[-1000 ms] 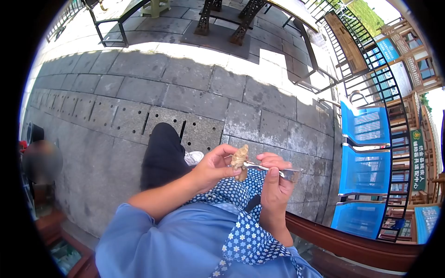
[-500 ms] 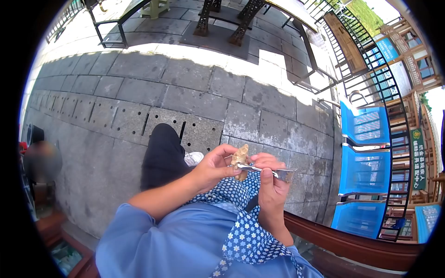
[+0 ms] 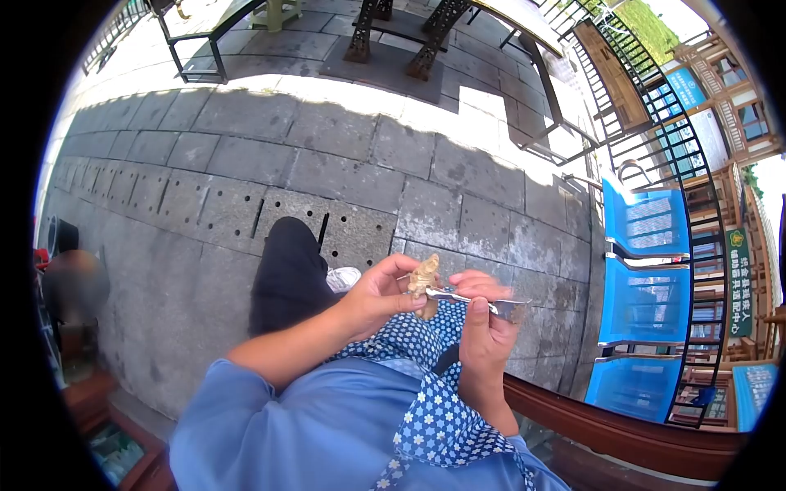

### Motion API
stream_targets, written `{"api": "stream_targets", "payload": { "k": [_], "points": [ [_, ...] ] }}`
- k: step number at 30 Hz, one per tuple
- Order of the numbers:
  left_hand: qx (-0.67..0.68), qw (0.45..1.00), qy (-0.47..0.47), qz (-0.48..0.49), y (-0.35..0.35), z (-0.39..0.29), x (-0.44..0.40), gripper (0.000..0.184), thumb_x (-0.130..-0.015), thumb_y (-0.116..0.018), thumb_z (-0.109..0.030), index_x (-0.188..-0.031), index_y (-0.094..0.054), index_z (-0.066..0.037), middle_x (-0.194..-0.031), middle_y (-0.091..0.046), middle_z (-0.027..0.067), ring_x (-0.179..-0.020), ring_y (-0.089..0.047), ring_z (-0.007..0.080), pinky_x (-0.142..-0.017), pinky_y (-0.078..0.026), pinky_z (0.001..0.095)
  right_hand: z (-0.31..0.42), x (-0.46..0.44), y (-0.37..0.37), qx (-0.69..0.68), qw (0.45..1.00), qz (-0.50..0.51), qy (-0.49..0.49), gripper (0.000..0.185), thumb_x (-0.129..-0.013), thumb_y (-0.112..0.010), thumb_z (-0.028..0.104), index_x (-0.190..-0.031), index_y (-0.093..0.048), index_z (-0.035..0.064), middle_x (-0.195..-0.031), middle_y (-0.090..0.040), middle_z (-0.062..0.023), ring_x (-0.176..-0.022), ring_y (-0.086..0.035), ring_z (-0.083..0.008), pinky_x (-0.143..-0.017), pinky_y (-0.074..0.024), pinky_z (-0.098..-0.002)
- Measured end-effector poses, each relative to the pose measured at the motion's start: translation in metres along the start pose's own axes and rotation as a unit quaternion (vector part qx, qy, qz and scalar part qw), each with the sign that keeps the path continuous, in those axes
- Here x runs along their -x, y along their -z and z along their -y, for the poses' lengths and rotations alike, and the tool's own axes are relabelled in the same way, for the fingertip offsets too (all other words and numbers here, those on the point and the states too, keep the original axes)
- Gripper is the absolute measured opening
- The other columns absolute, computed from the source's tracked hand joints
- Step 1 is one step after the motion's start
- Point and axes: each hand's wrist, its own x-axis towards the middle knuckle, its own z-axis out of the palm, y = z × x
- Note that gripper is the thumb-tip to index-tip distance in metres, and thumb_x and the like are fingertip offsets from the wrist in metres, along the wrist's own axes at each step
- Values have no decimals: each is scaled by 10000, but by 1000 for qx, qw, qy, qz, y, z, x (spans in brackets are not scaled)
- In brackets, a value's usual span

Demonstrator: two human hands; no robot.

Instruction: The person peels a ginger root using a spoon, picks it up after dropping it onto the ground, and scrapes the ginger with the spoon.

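In the head view my left hand pinches a knobbly tan piece, which looks like ginger root, between thumb and fingers in front of my lap. My right hand grips a shiny metal knife-like tool, its thumb laid along it. The tool's narrow end touches the side of the ginger; a wider flat part sticks out on the right, beyond my fingers. Its exact kind is hard to make out. A blue floral apron hangs below both hands.
Grey paving lies ahead. Blue perforated seats line the right beside a black railing. Tables stand at the far side. Brown wooden framing is near my right side. A blurred round shape shows at left.
My right hand and the metal tool have shifted slightly to the right along the ginger, and its fingers blur with motion. My left hand keeps its hold in place.
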Motion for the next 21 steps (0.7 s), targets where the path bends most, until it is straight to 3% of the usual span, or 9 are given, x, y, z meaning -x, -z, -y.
{"api": "stream_targets", "payload": {
  "k": [6,8,18,21],
  "points": [
    [16,1000,2,3,-1,-2,-1,296,-778,-600,-44,-1034,-456,-80,-1111,-508,122,-1071,-485,224,-914,-389,379,1,-1,-2,6,1000,-3,-20,100,-876,-487,104,-867,-508,7,-856,-563,-109,-896,-532,-235,-821,-410,-349],
    [16,1000,3,4,-1,-2,0,295,-779,-600,-46,-1034,-456,-81,-1114,-506,122,-1070,-485,224,-911,-390,378,6,-2,-5,-1,1000,7,-6,170,-887,-478,170,-844,-498,7,-837,-547,-102,-886,-530,-244,-816,-395,-377],
    [19,1000,12,6,-2,-1,1,290,-782,-603,-60,-1029,-453,-81,-1114,-504,126,-1065,-484,220,-910,-388,375,-1,0,-2,-7,999,32,11,113,-874,-496,122,-865,-510,10,-856,-569,-108,-909,-530,-239,-820,-413,-358],
    [23,1000,14,1,-3,-3,1,293,-780,-608,-65,-1028,-453,-78,-1115,-503,128,-1068,-483,221,-913,-386,374,-2,0,-5,3,1000,8,-14,180,-883,-491,188,-842,-499,12,-832,-547,-105,-882,-531,-249,-826,-388,-376]
  ]
}}
